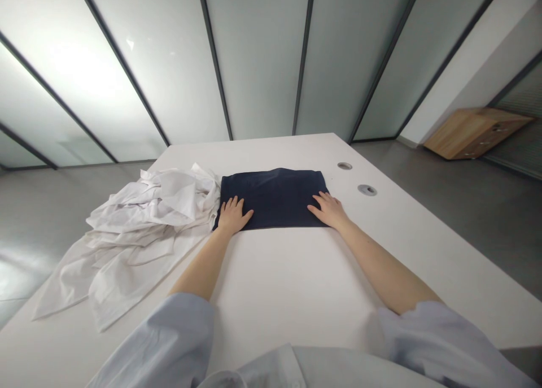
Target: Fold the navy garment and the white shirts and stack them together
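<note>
A folded dark navy cloth (274, 199) lies flat on the white counter (296, 280) at the middle of the frame, its long axis running left to right. The left hand (232, 214) rests on its lower-left corner, the right hand (328, 209) on its lower-right corner. Both have fingers spread flat, pressing down and gripping nothing. The cloth stretches between and beyond the fingers, toward the top of the frame. A heap of white garments (139, 230) touches its left edge.

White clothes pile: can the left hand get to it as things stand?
Probably yes. The left hand lies flat on the folded navy cloth, right beside the white clothes pile, with nothing between them on the table.
</note>
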Tool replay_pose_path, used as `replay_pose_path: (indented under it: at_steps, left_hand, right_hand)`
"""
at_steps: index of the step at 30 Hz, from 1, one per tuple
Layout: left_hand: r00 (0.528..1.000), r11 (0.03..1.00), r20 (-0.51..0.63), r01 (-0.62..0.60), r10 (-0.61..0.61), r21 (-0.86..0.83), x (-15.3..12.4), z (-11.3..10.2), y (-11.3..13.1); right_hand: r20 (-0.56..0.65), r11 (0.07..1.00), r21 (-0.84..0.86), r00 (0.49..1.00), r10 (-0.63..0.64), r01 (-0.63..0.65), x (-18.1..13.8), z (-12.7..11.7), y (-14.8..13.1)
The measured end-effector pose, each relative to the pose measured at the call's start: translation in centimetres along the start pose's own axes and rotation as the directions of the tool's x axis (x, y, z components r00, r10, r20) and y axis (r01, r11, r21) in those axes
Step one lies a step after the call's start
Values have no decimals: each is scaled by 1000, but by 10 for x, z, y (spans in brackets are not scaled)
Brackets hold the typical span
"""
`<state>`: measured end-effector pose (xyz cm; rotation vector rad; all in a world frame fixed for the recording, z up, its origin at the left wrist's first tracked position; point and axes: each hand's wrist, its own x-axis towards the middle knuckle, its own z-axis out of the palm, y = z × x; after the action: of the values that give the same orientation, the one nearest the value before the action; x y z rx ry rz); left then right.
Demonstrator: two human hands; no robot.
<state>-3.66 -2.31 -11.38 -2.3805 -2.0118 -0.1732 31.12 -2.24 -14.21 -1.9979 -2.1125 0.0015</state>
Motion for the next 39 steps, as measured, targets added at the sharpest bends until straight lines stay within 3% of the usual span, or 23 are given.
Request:
replay_pose_path:
  at_steps: [11,14,17,21,26,31,35,39]
  left_hand:
    - [1000,1000,13,1,-1,1,-1,-2,1]
    - [1000,1000,12,3,-3,3,-2,-2,2]
    - [1000,1000,9,5,-5,6,-2,-1,2]
    - [1000,1000,22,3,-3,6,-2,-2,2]
    - [999,1000,40,14,-15,21,-2,-3,4]
    - [999,999,49,17,-20,46,-4,-3,10]
    - [998,999,52,26,-28,38,-7,-7,15]
    - [999,998,25,-48,47,31,-8,-15,16]
  right_hand:
    - [-89,998,63,996,-4,10,-3,-3,-2]
    - [-153,970,122,969,-192,211,-11,-11,-14]
    - [-114,878,170,894,-433,447,-21,-19,-32]
    - [-26,818,177,833,-552,548,-29,-23,-51]
    - [-59,830,138,841,-537,540,-24,-21,-47]
    - [-14,865,88,869,-495,494,-19,-19,-39]
    - [35,932,21,931,-363,362,-13,-16,-32]
    - [-60,995,-30,993,-100,99,-7,-12,-19]
